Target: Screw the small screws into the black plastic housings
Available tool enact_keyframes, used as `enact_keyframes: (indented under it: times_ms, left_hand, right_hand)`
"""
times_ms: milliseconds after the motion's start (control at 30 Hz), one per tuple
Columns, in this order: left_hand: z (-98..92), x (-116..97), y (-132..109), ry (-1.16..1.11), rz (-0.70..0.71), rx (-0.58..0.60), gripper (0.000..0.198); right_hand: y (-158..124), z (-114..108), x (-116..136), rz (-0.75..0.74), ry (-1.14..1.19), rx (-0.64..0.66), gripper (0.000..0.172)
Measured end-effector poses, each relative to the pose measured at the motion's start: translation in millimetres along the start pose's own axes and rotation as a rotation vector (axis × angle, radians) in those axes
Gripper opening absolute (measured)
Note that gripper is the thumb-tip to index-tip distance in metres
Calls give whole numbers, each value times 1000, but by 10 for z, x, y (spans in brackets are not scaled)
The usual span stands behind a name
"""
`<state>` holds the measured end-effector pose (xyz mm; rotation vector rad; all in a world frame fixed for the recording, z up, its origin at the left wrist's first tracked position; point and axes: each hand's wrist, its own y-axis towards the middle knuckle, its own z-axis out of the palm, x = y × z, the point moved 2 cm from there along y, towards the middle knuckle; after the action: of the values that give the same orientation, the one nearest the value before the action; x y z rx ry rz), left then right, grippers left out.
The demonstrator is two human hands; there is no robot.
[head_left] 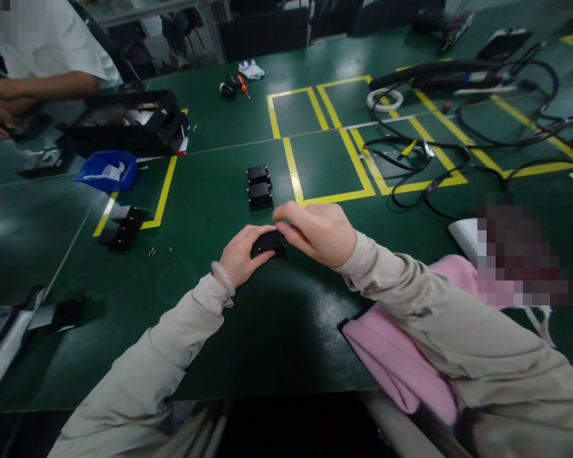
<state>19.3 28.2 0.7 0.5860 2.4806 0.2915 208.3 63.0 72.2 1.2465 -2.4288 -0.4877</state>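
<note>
Dark green and faintly shiny, the counter (267,343) stretches before me, marked with yellow tape outlines (293,169); at its far left another person in a white short-sleeved top (83,54) is at work. Nearer, the wearer's left hand (241,256) grasps a small black rectangular block (270,242) low over the counter, thumb in front and fingers behind, probably to keep it from slipping. The right hand (321,234) bends over the block's right end, thumb and forefinger drawn together; whether they pinch something tiny, I cannot tell. Two similar black blocks (260,187) lie just beyond, perhaps for easy reach, and some tiny metallic screw-like pieces (151,252) (easily missed) lie leftward, likely grouped so they stay findable. As for the block, it looks boxy and plain, partly covered by fingers.
</note>
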Motion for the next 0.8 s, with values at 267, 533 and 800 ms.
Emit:
enact_keyframes:
  times_ms: [267,533,800]
  left_hand:
    - [3,-1,-4,-17,-16,-5,38]
    - [3,7,-1,-20,12,-2,37]
    - [6,3,-3,-6,-7,5,36]
  right_hand:
    - [5,1,12,24,-10,-8,38]
    - [-5,12,-11,31,-35,22,44]
    - [-4,9,-4,11,-19,-8,40]
